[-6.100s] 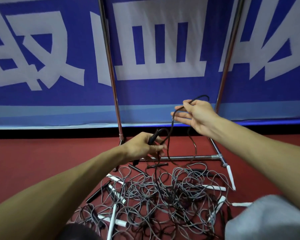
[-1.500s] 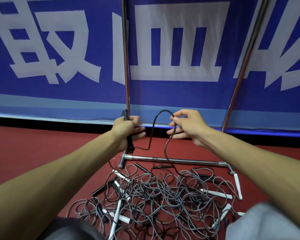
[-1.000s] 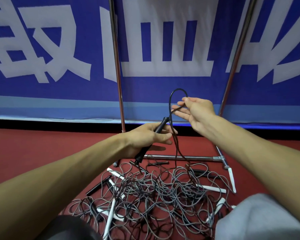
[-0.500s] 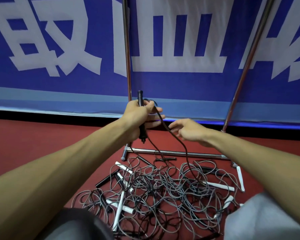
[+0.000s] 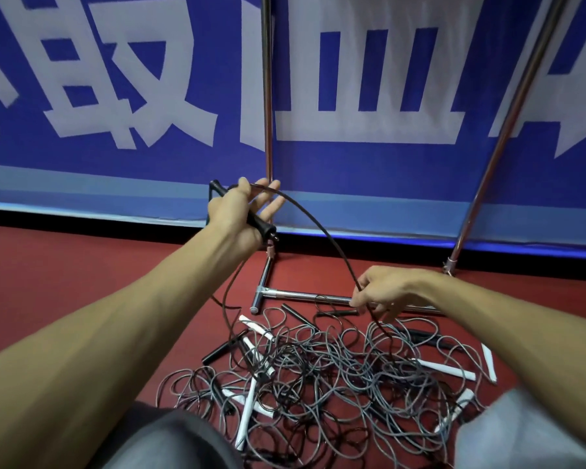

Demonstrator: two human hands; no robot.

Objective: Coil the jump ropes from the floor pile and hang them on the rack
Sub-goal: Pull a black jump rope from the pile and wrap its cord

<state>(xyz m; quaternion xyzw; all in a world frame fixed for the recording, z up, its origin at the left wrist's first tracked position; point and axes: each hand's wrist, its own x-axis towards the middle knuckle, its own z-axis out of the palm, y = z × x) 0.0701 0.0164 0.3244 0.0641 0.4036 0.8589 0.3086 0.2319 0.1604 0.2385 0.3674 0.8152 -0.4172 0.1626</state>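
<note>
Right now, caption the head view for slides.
Left hand grips a black handle, right hand pinches its rope above the pile.

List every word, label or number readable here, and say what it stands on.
"取" (likely), large white character on the blue banner, top cut off.
"皿" or "血", next character on it, top cut off.
Other banner characters: too cropped to read.
Jump rope handles: no print visible.

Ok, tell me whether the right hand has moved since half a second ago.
Yes. The right hand, pinching the black rope, has dropped from above the rack's base bar to level with it.
</note>
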